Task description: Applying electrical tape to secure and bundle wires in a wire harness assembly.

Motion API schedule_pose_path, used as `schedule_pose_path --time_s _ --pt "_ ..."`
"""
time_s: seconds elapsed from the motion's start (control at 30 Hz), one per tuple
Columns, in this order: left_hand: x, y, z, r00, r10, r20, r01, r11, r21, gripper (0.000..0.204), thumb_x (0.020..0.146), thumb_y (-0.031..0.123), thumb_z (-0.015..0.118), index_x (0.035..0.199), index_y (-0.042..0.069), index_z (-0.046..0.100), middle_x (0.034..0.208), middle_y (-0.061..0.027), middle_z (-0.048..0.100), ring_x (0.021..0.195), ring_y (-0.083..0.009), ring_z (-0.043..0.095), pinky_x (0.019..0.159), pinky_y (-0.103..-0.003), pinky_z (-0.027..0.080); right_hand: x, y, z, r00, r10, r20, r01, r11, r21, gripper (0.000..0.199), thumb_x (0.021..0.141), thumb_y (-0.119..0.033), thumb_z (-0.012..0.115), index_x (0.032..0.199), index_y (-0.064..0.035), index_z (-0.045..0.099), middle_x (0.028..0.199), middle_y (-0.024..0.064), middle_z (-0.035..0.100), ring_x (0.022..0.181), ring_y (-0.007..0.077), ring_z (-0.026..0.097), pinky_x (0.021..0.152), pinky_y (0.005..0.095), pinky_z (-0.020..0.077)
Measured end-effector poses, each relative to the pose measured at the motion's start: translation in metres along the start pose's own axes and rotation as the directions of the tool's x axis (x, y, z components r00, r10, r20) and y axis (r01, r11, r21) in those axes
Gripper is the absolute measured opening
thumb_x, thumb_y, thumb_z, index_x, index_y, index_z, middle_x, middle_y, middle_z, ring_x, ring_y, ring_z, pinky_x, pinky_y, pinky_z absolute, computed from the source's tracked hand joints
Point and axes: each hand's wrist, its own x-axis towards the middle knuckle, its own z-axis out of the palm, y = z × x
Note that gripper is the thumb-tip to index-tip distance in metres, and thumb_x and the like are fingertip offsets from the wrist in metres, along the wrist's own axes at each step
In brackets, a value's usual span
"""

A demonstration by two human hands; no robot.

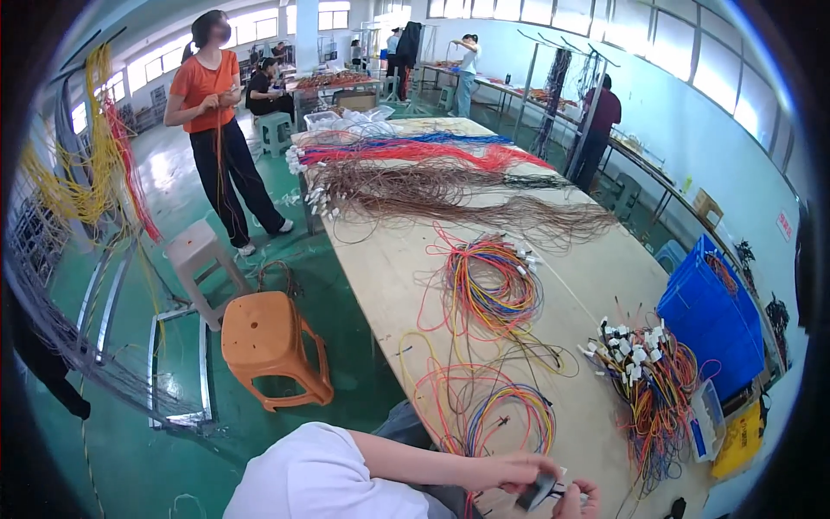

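Note:
At the bottom of the head view, my left hand (512, 471) is closed on a dark grey, blurred object (538, 491) whose kind I cannot make out. Close beside it, my right hand (577, 502) pinches a small white connector (559, 490) with thin dark wires; part of it is hidden by the fingers. Just past my left forearm, a loose loop of coloured wires (484, 413) lies on the table. Beyond that rests a larger coil of red, blue and yellow wires (490, 281) with white connectors on its far side.
Right of my hands lies a wire bundle (657, 372) with white connectors, near a blue bin (713, 311) and a clear tray (707, 419). Brown wires (415, 190) spread across the table's (380, 285) far half. An orange stool (259, 333) stands left. Several people work beyond, one in an orange shirt (206, 86).

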Motion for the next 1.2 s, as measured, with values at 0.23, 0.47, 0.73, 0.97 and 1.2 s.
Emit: schedule_pose_path --time_s 0.23,0.47,0.73,0.97,1.2 --pt "0.012 -0.01 0.024 0.87 0.391 -0.299 -0.241 0.868 0.434 0.048 0.075 0.007 0.06 0.115 0.007 0.033 0.082 -0.0039 0.045 0.066 -0.0068 0.042 0.058 -0.02 0.037 -0.003 0.0 0.015 0.99 -0.138 0.029 0.141 0.981 -0.136 0.008 0.077 -0.002 0.052 0.084 0.0002 0.054 0.06 -0.0012 0.051 0.049 0.0032 0.042 0.043 0.0146 0.0301" --pt "0.005 0.013 0.015 0.933 -0.099 -0.346 0.096 0.995 -0.025 0.024 0.073 0.014 0.059 0.093 0.004 0.048 0.067 0.0034 0.045 0.051 -0.0019 0.033 0.042 -0.019 0.026 -0.013 -0.005 0.02 0.997 -0.071 0.014 0.072 0.992 -0.105 0.007 0.077 -0.001 0.052 0.083 0.0007 0.054 0.058 -0.0021 0.048 0.047 0.0023 0.039 0.041 0.0142 0.0273" --pt "-0.006 0.014 -0.001 0.955 -0.296 0.014 0.295 0.946 -0.135 0.04 0.075 0.031 0.057 0.103 0.007 0.043 0.089 0.0023 0.044 0.074 -0.005 0.045 0.065 -0.017 0.037 0.001 -0.012 -0.004 0.999 0.042 0.033 -0.04 0.997 -0.064 0.017 0.077 -0.005 0.054 0.091 0.0033 0.05 0.051 -0.0067 0.037 0.042 0.0005 0.029 0.039 0.0147 0.021" --pt "0.003 -0.009 -0.002 0.964 0.158 -0.214 -0.078 0.937 0.34 0.008 0.082 0.012 0.051 0.083 0.004 0.05 0.081 0.0024 0.044 0.071 -0.0034 0.041 0.061 -0.018 0.035 0.002 -0.007 0.011 0.976 0.002 0.22 -0.013 0.999 0.051 0.033 0.076 -0.003 0.055 0.107 0.0006 0.044 0.069 -0.001 0.046 0.052 0.0048 0.038 0.048 0.0165 0.0313" --pt "-0.004 -0.008 0.004 0.96 0.27 -0.077 -0.124 0.652 0.748 0.065 0.073 0.011 0.062 0.125 0.009 0.023 0.08 -0.0007 0.047 0.069 -0.0058 0.043 0.057 -0.02 0.034 -0.001 0.011 0.014 0.924 -0.235 0.301 0.299 0.936 -0.188 0.008 0.076 -0.005 0.059 0.078 -0.0027 0.052 0.076 0.004 0.053 0.069 0.0107 0.047 0.063 0.0221 0.0403"
